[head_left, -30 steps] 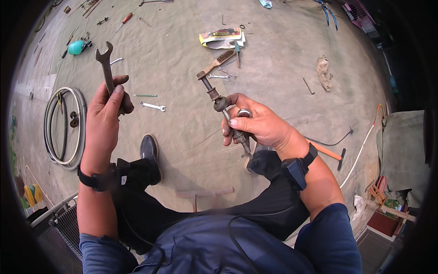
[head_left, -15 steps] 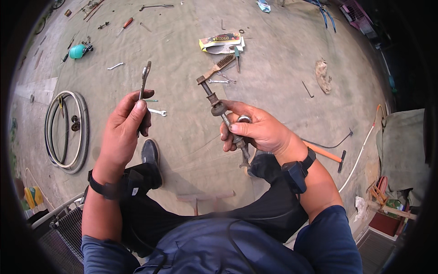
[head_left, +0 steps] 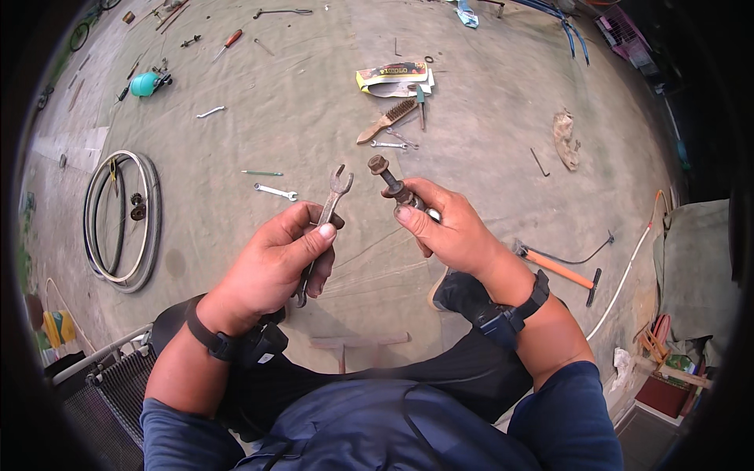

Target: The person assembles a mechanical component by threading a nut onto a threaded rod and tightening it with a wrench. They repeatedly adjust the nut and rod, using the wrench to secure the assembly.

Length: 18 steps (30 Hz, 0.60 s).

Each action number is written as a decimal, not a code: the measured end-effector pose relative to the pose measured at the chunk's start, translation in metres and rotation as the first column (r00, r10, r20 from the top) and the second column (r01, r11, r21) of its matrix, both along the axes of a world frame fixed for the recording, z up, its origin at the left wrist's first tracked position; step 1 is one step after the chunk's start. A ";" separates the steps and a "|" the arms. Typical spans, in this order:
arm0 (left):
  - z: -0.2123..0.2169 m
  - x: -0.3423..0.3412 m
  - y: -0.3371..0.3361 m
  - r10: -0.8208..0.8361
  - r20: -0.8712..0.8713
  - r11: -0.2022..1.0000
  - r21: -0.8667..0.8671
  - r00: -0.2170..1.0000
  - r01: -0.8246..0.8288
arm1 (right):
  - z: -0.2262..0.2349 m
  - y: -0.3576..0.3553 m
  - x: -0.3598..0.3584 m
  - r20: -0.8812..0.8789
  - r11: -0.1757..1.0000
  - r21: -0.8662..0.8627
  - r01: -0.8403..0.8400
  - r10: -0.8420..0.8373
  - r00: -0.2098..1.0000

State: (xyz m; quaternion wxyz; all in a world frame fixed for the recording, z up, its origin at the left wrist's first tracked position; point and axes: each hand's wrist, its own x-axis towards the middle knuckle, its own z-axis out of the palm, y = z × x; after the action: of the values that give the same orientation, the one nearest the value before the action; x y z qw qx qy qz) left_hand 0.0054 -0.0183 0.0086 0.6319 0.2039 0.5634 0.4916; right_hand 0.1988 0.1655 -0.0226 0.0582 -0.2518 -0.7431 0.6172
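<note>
"Bolt-headed rod (head_left: pixel 393 187), where?"
"My right hand (head_left: pixel 449 224) is pinching it; my left hand (head_left: pixel 281 253) is gripping a wrench (head_left: pixel 331 206) nearby"
"Step?"
"I'm probably readying the wrench; next is calling for aligning its jaw"

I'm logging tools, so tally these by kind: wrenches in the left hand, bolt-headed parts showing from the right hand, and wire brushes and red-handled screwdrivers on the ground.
wrench in the left hand: 1
bolt-headed metal part in the right hand: 1
wire brush: 1
red-handled screwdriver: 1
Total: 4
</note>
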 end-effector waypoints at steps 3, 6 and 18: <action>-0.003 0.010 -0.001 0.047 0.079 0.999 0.010 0.996 -0.048 | -0.010 -0.008 -0.001 -0.089 0.902 0.426 0.074 -0.040 0.995; -0.002 0.011 -0.001 0.025 0.145 1.000 0.011 0.989 -0.027 | -0.006 -0.012 -0.002 -0.104 0.795 0.598 0.101 -0.048 0.993; -0.001 0.020 0.005 0.139 0.306 0.988 -0.111 0.942 -0.109 | 0.000 -0.007 -0.003 -0.052 0.494 0.868 0.049 -0.008 0.999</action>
State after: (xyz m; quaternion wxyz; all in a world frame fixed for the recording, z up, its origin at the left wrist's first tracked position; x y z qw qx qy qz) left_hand 0.0257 -0.0137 0.0075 0.6899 0.0580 0.4900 0.5298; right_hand 0.1953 0.1583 -0.0221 0.2023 -0.1881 -0.9471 0.1636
